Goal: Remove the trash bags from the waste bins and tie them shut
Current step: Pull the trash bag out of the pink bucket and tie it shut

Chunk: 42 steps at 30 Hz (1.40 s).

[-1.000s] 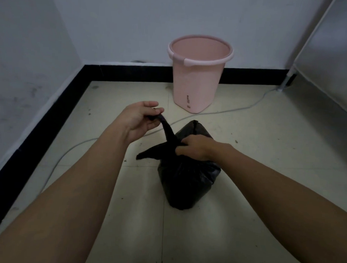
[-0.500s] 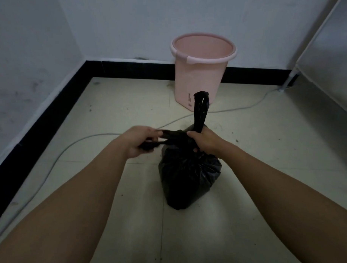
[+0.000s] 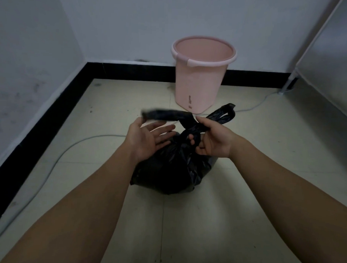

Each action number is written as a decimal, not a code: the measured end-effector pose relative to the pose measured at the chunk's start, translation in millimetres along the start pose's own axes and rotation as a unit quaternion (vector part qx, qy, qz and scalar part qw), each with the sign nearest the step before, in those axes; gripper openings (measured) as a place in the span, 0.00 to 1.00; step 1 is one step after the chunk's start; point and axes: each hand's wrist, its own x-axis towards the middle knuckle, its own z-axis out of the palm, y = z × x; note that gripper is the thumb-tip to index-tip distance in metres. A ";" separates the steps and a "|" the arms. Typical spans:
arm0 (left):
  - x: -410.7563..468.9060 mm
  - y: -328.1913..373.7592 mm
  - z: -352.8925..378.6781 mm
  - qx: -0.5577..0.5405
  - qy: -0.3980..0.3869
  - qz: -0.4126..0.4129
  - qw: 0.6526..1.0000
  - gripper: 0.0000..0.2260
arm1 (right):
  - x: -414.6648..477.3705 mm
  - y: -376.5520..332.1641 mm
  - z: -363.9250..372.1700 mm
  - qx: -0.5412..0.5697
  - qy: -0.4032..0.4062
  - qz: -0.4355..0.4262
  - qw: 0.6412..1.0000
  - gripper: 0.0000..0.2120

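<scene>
A full black trash bag (image 3: 167,170) sits on the tiled floor in front of me. Its two handle strips cross at the top. One strip (image 3: 167,115) sticks out to the left, blurred, just above my left hand (image 3: 146,138), which is open with the palm up and fingers spread. My right hand (image 3: 209,138) grips the twisted neck where the strips cross; the other handle loop (image 3: 224,113) pokes out behind it to the right. The pink waste bin (image 3: 200,81) stands empty against the back wall, behind the bag.
A grey cable (image 3: 69,149) runs across the floor from the left, behind the bag, to the right corner. White walls with a black skirting board (image 3: 51,115) close the left and back. A metal panel (image 3: 328,64) stands at the right.
My left hand has let go of the strip and opened. The strip that stood upright now lies over to the left, and the other loop has swung to the right behind my right hand.
</scene>
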 end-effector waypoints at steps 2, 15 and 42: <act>-0.5 3.1 3.2 0.007 -0.021 -0.008 1.000 0.23 | -0.8 -2.2 1.3 0.008 -0.002 -0.007 1.000 0.17; 0.3 -15.7 18.6 0.389 0.009 0.038 0.921 0.07 | -1.5 3.7 -1.1 -0.024 -0.048 -0.008 0.999 0.10; 9.4 -33.6 6.3 0.394 0.050 -0.051 0.916 0.04 | 22.8 47.2 -12.1 -0.110 0.167 -0.085 0.976 0.15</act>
